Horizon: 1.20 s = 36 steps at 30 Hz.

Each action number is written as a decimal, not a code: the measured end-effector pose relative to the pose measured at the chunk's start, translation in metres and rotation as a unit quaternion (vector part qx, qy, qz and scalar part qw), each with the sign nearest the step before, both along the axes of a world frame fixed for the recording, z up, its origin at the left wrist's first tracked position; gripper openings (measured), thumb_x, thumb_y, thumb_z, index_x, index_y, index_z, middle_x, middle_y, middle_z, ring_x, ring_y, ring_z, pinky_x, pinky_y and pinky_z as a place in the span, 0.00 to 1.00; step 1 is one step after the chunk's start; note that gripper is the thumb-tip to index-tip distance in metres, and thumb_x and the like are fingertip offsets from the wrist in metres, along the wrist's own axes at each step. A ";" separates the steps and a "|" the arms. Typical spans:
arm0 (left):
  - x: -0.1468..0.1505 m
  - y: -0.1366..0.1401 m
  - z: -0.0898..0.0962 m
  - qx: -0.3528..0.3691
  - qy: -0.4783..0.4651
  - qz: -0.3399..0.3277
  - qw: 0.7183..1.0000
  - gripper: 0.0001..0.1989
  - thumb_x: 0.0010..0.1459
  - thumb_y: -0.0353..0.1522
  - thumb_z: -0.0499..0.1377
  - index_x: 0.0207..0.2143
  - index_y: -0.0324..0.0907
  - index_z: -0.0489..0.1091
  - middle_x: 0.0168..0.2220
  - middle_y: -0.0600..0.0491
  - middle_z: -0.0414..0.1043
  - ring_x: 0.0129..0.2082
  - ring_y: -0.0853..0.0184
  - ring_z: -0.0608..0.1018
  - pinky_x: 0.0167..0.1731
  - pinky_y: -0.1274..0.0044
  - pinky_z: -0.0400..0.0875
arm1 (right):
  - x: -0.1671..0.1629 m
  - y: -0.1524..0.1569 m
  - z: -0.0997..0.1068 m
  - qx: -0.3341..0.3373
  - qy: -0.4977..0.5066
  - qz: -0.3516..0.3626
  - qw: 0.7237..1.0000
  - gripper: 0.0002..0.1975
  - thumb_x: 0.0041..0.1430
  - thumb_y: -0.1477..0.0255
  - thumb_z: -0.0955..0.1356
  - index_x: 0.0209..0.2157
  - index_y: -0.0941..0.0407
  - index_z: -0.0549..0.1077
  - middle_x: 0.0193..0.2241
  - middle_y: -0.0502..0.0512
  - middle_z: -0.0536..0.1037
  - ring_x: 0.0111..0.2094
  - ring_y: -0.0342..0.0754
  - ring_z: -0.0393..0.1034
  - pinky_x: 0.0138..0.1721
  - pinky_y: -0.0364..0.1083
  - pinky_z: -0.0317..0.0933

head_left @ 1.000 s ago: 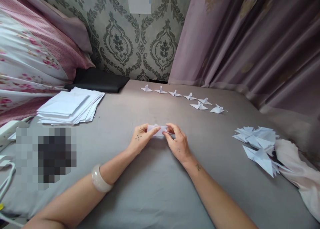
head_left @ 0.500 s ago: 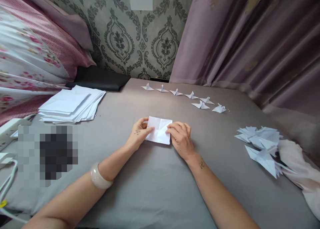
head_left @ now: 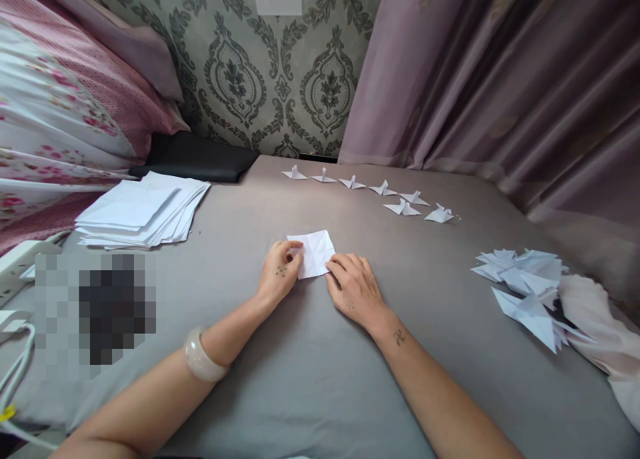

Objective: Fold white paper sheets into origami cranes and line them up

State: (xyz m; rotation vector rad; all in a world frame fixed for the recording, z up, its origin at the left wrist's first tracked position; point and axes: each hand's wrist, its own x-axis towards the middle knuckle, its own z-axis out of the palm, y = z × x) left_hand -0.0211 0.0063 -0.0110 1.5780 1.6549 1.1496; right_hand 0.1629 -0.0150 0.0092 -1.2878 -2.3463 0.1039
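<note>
A small creased white paper square (head_left: 314,251) lies flat on the grey sheet (head_left: 320,379). My left hand (head_left: 280,275) pinches its left edge between thumb and fingers. My right hand (head_left: 354,287) presses fingertips on the paper's lower right corner. A pale bangle (head_left: 200,359) sits on my left wrist.
A row of several small folded paper birds (head_left: 380,193) stands further back. A heap of folded white pieces (head_left: 525,282) lies at the right beside a pale cloth (head_left: 600,339). A stack of white sheets (head_left: 143,209) lies at the left, near a black cushion (head_left: 200,157).
The paper went from a narrow folded strip held up between both hands to an opened square, now turned and laid flat under my fingers.
</note>
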 end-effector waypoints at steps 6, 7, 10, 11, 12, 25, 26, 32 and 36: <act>0.004 -0.014 0.017 0.177 0.303 -0.031 0.936 0.13 0.57 0.40 0.58 0.40 0.42 0.72 0.61 0.41 0.55 0.61 0.48 0.56 0.55 0.57 0.54 | 0.003 0.001 -0.003 -0.023 -0.001 -0.020 1.000 0.09 0.60 0.75 0.63 0.41 0.54 0.72 0.42 0.56 0.74 0.44 0.51 0.65 0.45 0.49 0.58; 0.005 -0.015 0.020 0.186 0.326 -0.061 0.925 0.13 0.58 0.41 0.58 0.40 0.42 0.72 0.59 0.42 0.58 0.60 0.50 0.57 0.55 0.57 0.52 | 0.003 0.001 -0.003 -0.027 0.001 -0.022 0.999 0.09 0.60 0.75 0.63 0.40 0.54 0.72 0.42 0.56 0.74 0.43 0.51 0.65 0.44 0.49 0.58; 0.006 -0.017 0.023 0.164 0.347 -0.166 0.908 0.11 0.59 0.41 0.57 0.37 0.44 0.71 0.46 0.48 0.73 0.50 0.58 0.70 0.54 0.60 0.50 | 0.002 0.001 -0.002 -0.035 0.005 -0.030 0.999 0.08 0.60 0.74 0.64 0.40 0.55 0.72 0.41 0.56 0.74 0.43 0.51 0.65 0.45 0.49 0.59; 0.006 -0.017 0.022 0.150 0.348 -0.185 0.907 0.10 0.59 0.41 0.57 0.37 0.44 0.71 0.43 0.50 0.75 0.47 0.60 0.72 0.54 0.60 0.50 | 0.002 0.001 -0.002 -0.037 0.007 -0.032 0.999 0.08 0.61 0.74 0.64 0.40 0.55 0.72 0.41 0.56 0.74 0.43 0.50 0.65 0.45 0.49 0.59; 0.006 -0.017 0.022 0.140 0.348 -0.193 0.907 0.09 0.60 0.39 0.56 0.36 0.44 0.71 0.41 0.52 0.76 0.45 0.62 0.73 0.54 0.61 0.49 | 0.002 0.001 -0.002 -0.038 0.008 -0.034 0.999 0.07 0.61 0.74 0.64 0.40 0.55 0.72 0.41 0.56 0.74 0.43 0.50 0.65 0.45 0.49 0.60; 0.007 -0.010 0.021 0.120 0.328 -0.152 0.924 0.13 0.64 0.34 0.49 0.32 0.43 0.72 0.38 0.53 0.76 0.36 0.67 0.75 0.47 0.66 0.53 | 0.009 0.011 -0.009 -0.069 0.094 -0.076 0.990 0.08 0.62 0.73 0.63 0.33 0.54 0.74 0.37 0.55 0.74 0.40 0.49 0.66 0.43 0.47 0.62; 0.007 -0.008 0.019 0.115 0.326 -0.141 0.927 0.13 0.64 0.35 0.50 0.31 0.43 0.72 0.37 0.53 0.76 0.35 0.67 0.75 0.46 0.66 0.53 | 0.008 0.012 -0.009 -0.074 0.105 -0.083 0.988 0.08 0.62 0.73 0.64 0.32 0.54 0.74 0.36 0.55 0.74 0.40 0.49 0.66 0.43 0.47 0.62; 0.012 -0.003 0.015 0.079 0.308 -0.106 0.942 0.10 0.61 0.36 0.55 0.30 0.43 0.73 0.36 0.52 0.75 0.37 0.65 0.75 0.45 0.66 0.54 | 0.006 0.015 -0.013 -0.074 0.125 -0.113 0.983 0.05 0.60 0.73 0.65 0.30 0.54 0.72 0.35 0.54 0.73 0.39 0.49 0.66 0.42 0.47 0.62; 0.015 0.001 0.019 0.052 0.297 -0.104 0.948 0.08 0.59 0.35 0.56 0.31 0.43 0.73 0.36 0.51 0.75 0.38 0.62 0.74 0.43 0.66 0.56 | 0.005 0.017 -0.016 -0.069 0.118 -0.114 0.984 0.04 0.59 0.72 0.65 0.31 0.55 0.71 0.35 0.55 0.72 0.39 0.49 0.66 0.41 0.48 0.61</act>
